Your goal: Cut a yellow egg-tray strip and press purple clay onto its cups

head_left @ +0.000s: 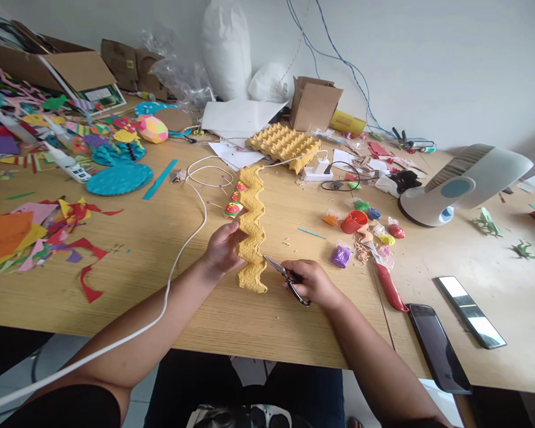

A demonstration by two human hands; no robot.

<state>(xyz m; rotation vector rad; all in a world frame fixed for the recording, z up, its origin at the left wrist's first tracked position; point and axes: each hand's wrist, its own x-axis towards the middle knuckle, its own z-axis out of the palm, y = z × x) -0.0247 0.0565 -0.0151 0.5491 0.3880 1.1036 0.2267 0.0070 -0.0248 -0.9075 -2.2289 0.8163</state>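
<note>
My left hand (225, 246) grips a long wavy strip of yellow egg carton (252, 229) by its left side, holding it lengthwise above the table. In my right hand (310, 282) is a pair of scissors (289, 276) with dark handles. The blade tips meet the strip's right edge near its lower end; whether the blades are parted is too small to tell. Just beyond my left fingers, a small piece decorated in red, green and white (234, 208) lies beside the strip, partly hidden by it.
A larger yellow egg tray (288, 142) lies behind. On the right are modelling clay packets (341, 254), a red-handled knife (387, 282), a phone (439, 348) and a white fan (463, 184). Paper scraps (13, 235) cover the left. A white cable (178, 261) crosses over my left forearm.
</note>
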